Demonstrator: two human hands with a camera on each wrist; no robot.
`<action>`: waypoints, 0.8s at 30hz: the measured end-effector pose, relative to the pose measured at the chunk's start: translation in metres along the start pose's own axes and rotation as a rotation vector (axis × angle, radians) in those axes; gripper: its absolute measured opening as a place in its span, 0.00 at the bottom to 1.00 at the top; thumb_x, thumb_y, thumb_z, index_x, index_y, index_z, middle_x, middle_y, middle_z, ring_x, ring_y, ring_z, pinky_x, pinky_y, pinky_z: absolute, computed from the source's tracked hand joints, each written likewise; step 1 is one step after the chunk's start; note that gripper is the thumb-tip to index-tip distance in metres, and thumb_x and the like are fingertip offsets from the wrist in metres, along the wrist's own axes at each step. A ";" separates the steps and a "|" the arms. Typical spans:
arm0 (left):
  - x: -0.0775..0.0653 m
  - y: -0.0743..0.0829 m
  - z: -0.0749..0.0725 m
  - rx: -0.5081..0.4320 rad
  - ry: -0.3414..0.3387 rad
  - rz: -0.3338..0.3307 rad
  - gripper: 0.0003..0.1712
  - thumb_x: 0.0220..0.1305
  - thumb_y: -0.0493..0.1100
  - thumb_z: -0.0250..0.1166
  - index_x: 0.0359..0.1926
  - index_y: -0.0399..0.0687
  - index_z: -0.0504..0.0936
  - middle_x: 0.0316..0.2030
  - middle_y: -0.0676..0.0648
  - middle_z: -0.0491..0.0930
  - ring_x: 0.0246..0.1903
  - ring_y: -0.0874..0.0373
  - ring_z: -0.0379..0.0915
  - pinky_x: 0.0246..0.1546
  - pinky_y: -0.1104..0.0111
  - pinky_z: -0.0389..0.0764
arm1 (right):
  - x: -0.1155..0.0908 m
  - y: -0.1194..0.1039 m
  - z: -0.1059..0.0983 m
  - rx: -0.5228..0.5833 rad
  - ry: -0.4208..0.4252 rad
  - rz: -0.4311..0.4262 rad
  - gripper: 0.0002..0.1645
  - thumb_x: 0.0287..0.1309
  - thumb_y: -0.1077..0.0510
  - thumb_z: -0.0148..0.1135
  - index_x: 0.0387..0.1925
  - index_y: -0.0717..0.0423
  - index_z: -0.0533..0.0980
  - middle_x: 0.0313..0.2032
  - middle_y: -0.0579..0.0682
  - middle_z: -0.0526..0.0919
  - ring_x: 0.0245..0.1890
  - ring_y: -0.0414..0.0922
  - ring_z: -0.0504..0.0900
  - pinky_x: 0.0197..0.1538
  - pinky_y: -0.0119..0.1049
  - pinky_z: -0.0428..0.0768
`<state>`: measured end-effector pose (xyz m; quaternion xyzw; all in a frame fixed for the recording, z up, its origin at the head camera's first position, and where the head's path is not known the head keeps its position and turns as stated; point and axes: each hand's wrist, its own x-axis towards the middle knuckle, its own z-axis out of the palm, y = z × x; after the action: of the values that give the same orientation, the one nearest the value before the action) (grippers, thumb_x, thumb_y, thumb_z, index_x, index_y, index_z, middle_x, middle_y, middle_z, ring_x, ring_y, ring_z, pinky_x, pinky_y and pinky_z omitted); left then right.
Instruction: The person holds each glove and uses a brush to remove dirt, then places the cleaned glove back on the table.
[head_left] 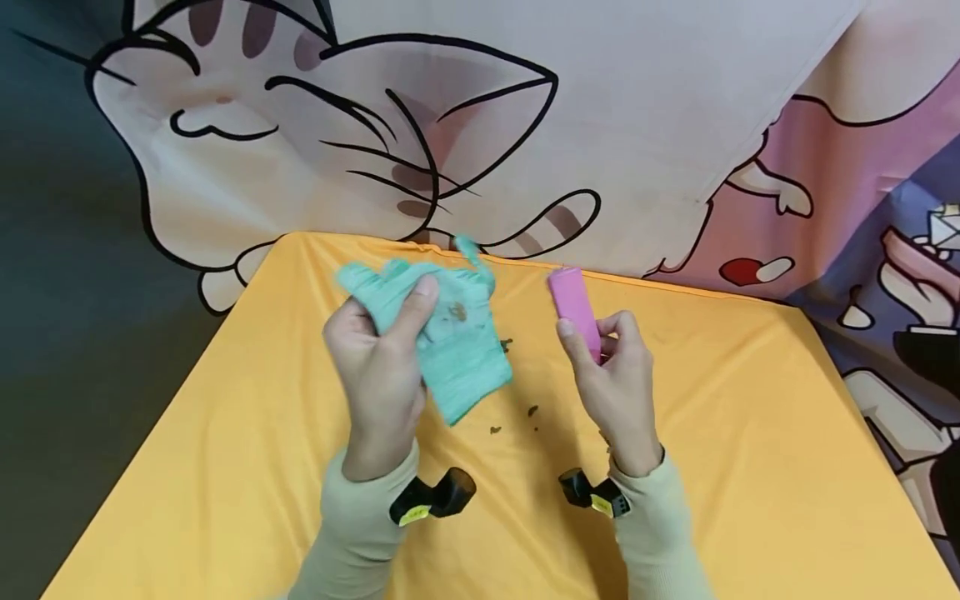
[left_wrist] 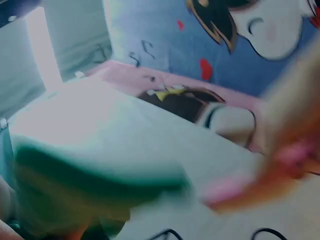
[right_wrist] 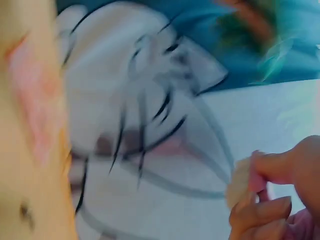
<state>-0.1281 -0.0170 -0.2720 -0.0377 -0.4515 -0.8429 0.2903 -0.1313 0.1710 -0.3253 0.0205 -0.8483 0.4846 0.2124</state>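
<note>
My left hand pinches a teal fabric glove between thumb and fingers, up off the table, cuff hanging low. A brown smear marks the glove's face. In the left wrist view the glove is a blurred green shape. To the right, my right hand grips a smooth pink oblong bar by its lower end, apart from the glove. What kind of thing the bar is cannot be told. The right wrist view shows fingers round the bar, its end looking pale.
Small brown crumbs lie scattered on the yellow cloth-covered table between and below the hands. A cartoon-printed curtain stands right behind the table's far edge. Each wrist wears a small black camera.
</note>
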 end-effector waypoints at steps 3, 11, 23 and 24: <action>-0.001 -0.008 0.003 0.049 -0.070 0.034 0.05 0.54 0.28 0.63 0.24 0.31 0.76 0.20 0.46 0.75 0.22 0.58 0.73 0.25 0.68 0.78 | -0.006 -0.010 -0.003 0.164 -0.026 -0.046 0.18 0.57 0.53 0.61 0.33 0.63 0.65 0.13 0.55 0.71 0.08 0.42 0.64 0.09 0.32 0.63; -0.010 -0.023 0.008 0.239 -0.131 0.082 0.07 0.57 0.33 0.63 0.27 0.30 0.78 0.20 0.42 0.76 0.21 0.59 0.74 0.22 0.67 0.78 | -0.027 -0.037 0.002 0.346 -0.071 -0.168 0.11 0.56 0.66 0.60 0.33 0.65 0.65 0.11 0.48 0.69 0.06 0.38 0.63 0.07 0.29 0.62; -0.012 -0.028 0.012 0.026 -0.048 0.085 0.07 0.53 0.27 0.63 0.25 0.24 0.74 0.19 0.47 0.76 0.21 0.59 0.73 0.25 0.68 0.78 | -0.020 -0.027 -0.002 0.187 -0.203 -0.160 0.15 0.50 0.63 0.66 0.32 0.60 0.67 0.16 0.47 0.75 0.11 0.39 0.67 0.12 0.30 0.65; -0.012 -0.029 0.012 0.019 -0.048 0.077 0.06 0.54 0.27 0.62 0.26 0.24 0.74 0.20 0.46 0.76 0.22 0.58 0.73 0.26 0.67 0.79 | -0.018 -0.024 -0.003 0.181 -0.212 -0.153 0.15 0.50 0.63 0.66 0.33 0.60 0.67 0.16 0.47 0.75 0.11 0.39 0.67 0.12 0.30 0.65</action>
<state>-0.1355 0.0102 -0.2904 -0.0723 -0.4644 -0.8257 0.3119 -0.1079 0.1575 -0.3109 0.1551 -0.8149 0.5364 0.1552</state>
